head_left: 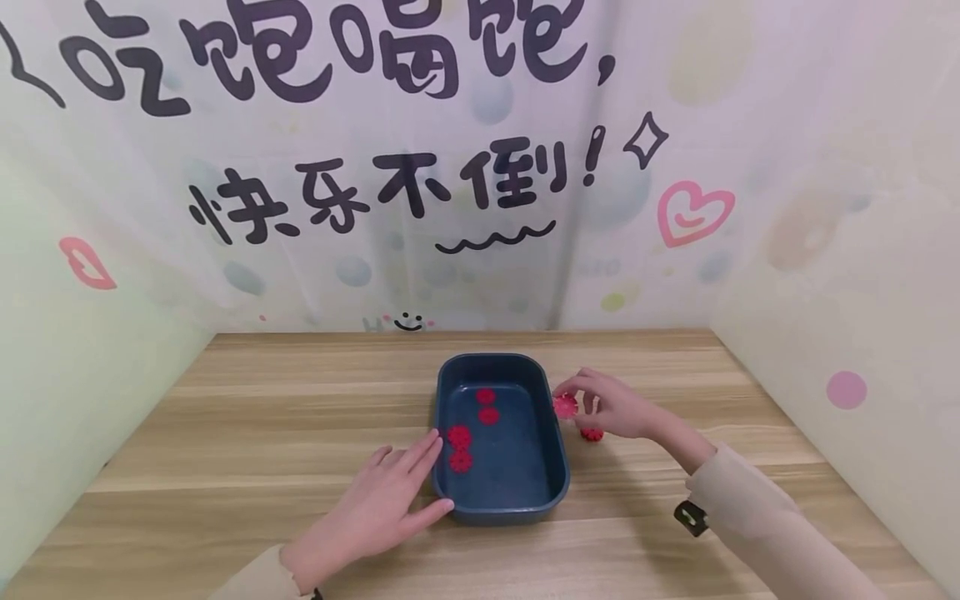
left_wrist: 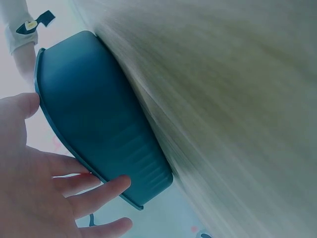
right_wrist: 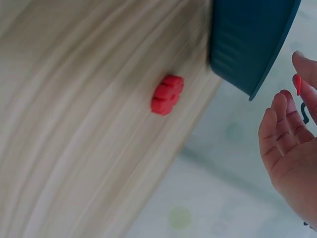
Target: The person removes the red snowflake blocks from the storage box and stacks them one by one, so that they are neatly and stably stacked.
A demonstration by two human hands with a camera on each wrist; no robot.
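A dark blue rectangular bin (head_left: pixel 502 507) stands on the wooden table, with several red notched discs (head_left: pixel 461 460) lying flat on its floor. My left hand (head_left: pixel 378 504) rests against the bin's left rim, its fingers fairly straight and spread; the left wrist view shows the fingertips and thumb at the rim of the bin (left_wrist: pixel 94 104). Just outside the right rim, my right hand (head_left: pixel 618 406) pinches another red notched disc (head_left: pixel 566 406) between thumb and index finger. Below that hand, a red notched piece (right_wrist: pixel 167 94) sits on the table beside the bin.
Wood-grain table (head_left: pixel 300 392) surrounds the bin. A printed curtain (head_left: pixel 375 275) hangs behind the table's far edge, and pale walls (head_left: pixel 840 275) stand at both sides. A dark strap piece (head_left: pixel 691 517) shows at the right sleeve.
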